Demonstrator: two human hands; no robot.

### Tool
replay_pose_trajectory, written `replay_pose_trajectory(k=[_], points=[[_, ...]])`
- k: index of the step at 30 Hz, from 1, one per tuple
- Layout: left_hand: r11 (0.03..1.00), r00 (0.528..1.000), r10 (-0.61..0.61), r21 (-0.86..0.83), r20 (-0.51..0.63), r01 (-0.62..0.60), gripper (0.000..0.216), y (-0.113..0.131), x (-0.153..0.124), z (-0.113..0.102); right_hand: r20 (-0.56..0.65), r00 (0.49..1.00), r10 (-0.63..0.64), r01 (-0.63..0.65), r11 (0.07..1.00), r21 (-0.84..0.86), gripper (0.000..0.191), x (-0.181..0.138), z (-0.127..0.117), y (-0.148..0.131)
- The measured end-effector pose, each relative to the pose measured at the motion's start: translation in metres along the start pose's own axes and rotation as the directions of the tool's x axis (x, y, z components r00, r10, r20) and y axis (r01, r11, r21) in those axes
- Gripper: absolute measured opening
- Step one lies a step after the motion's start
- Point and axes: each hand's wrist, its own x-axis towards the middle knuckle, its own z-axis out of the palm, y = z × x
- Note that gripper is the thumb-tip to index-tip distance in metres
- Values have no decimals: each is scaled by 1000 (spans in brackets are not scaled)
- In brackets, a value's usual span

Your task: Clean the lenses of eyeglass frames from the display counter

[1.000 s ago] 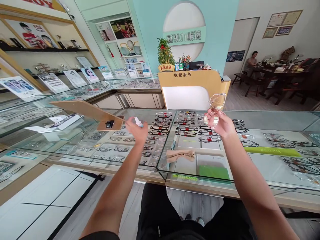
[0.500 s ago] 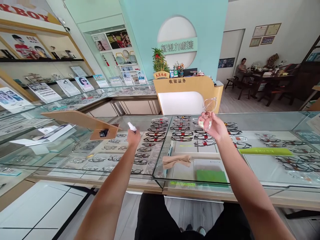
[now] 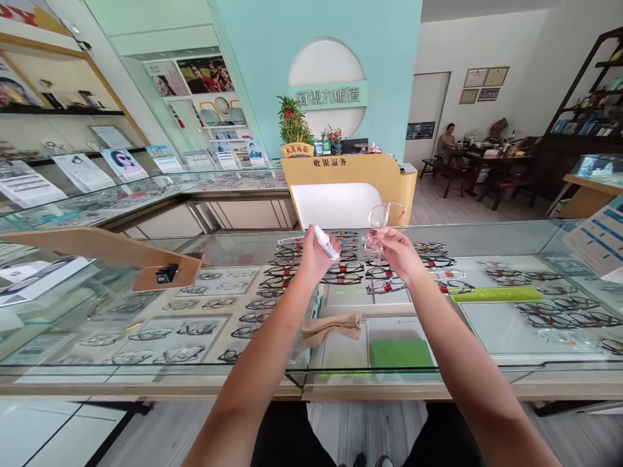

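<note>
My left hand (image 3: pixel 316 258) is closed around a small white bottle (image 3: pixel 326 243) with a white top, tilted up and to the left. To its right, my right hand (image 3: pixel 398 251) pinches a pair of thin, clear-lensed eyeglasses (image 3: pixel 378 216) at the middle, one lens above the fingers and the other below. Both hands are over the glass counter, a short gap apart. Below them on the glass lies a crumpled tan cloth (image 3: pixel 331 329). Rows of dark-framed eyeglasses (image 3: pixel 343 279) with red tags sit beneath and around the hands.
A wooden stand (image 3: pixel 168 277) with a small black item is on the counter at the left. A green cloth or pad (image 3: pixel 402 353) shows near the front edge. Beyond the glass counter (image 3: pixel 272 379) stands a cash desk (image 3: pixel 403 188). A person (image 3: pixel 446 141) sits at a far table.
My left hand has moved right with the bottle, close to my right hand. The eyeglasses have turned and moved slightly left. The camera view has shifted to the right.
</note>
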Motion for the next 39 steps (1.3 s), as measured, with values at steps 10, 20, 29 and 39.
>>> replay_pose_trajectory(k=[10, 20, 29, 39], points=[[991, 998, -9, 137, 61, 1, 74, -5, -16, -8, 60, 996, 65, -55, 987, -148, 31, -7, 20, 31], [712, 948, 297, 633, 119, -303, 47, -9, -20, -14, 150, 976, 160, -125, 967, -223, 33, -15, 30, 38], [918, 974, 216, 328, 62, -224, 58, -16, -11, -25, 75, 988, 135, -136, 991, 7, 27, -8, 21, 26], [698, 938, 217, 628, 271, -343, 45, -14, -32, -1, 51, 990, 130, -135, 985, 112, 27, -6, 22, 26]])
